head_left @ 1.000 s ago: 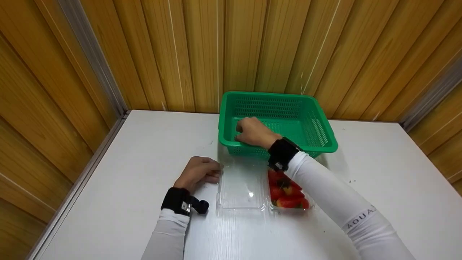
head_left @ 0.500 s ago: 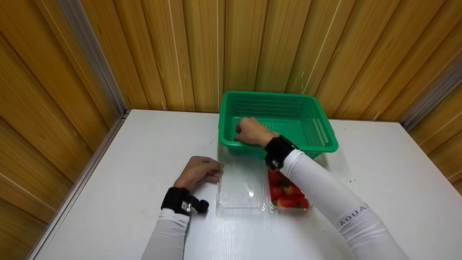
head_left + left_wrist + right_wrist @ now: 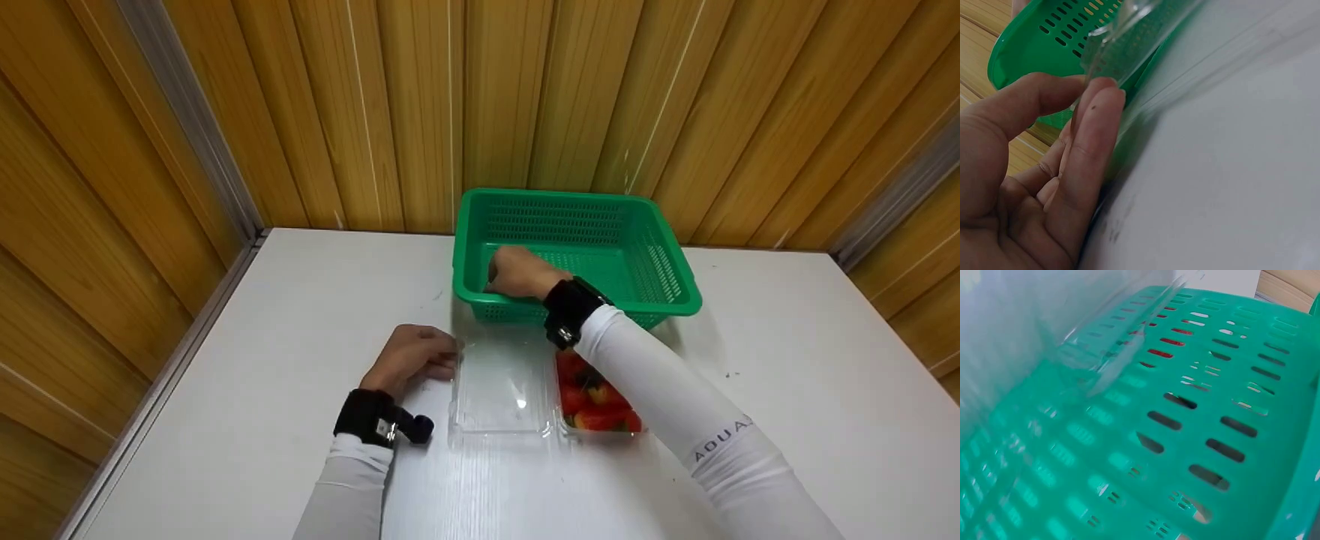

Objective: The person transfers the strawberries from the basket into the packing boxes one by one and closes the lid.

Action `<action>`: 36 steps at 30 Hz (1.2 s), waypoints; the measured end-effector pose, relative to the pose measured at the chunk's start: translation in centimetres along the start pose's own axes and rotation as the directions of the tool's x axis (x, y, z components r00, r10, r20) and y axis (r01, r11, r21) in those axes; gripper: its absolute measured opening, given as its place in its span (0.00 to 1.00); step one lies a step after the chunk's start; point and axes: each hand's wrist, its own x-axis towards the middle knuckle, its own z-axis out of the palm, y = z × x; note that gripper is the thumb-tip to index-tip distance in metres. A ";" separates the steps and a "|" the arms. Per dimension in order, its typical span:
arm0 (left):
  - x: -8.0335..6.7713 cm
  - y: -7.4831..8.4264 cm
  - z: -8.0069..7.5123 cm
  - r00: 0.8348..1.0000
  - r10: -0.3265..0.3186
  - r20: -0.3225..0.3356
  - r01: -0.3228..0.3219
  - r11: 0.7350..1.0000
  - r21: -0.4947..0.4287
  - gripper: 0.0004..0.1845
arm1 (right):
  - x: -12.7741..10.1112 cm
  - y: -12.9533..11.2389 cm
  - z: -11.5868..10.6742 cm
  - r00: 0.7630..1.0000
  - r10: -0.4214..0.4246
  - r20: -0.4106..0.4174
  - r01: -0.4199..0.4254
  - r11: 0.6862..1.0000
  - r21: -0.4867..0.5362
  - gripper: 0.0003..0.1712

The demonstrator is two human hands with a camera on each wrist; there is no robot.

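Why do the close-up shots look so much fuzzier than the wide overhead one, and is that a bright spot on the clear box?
Head view: sharp and evenly lit, with a small glare spot on the clear lid and soft shadows under the arms. Left wrist view: the left hand and lid edge sit too close to the lens, so they blur. Right wrist view: the green basket fills the frame, smeared at left behind clear plastic.

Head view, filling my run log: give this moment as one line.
left hand holds clear lid edge | right hand inside green basket, contents hidden | strawberries in clamshell tray | white table
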 end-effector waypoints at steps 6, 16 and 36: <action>0.1 -0.1 0.1 1.000 -0.004 -0.001 0.004 1.000 -0.016 0.08 | 0.5 0.1 0.1 0.999 0.012 0.032 -0.013 1.000 0.018 0.24; 0.2 0.0 0.0 1.000 -0.014 -0.007 0.014 1.000 -0.011 0.08 | 0.9 -0.1 0.1 0.997 0.042 0.062 -0.044 0.999 0.024 0.27; 0.0 0.0 0.1 1.000 -0.003 0.007 0.004 0.995 -0.102 0.08 | 1.4 -0.1 0.4 0.998 0.019 0.068 -0.020 1.000 0.020 0.22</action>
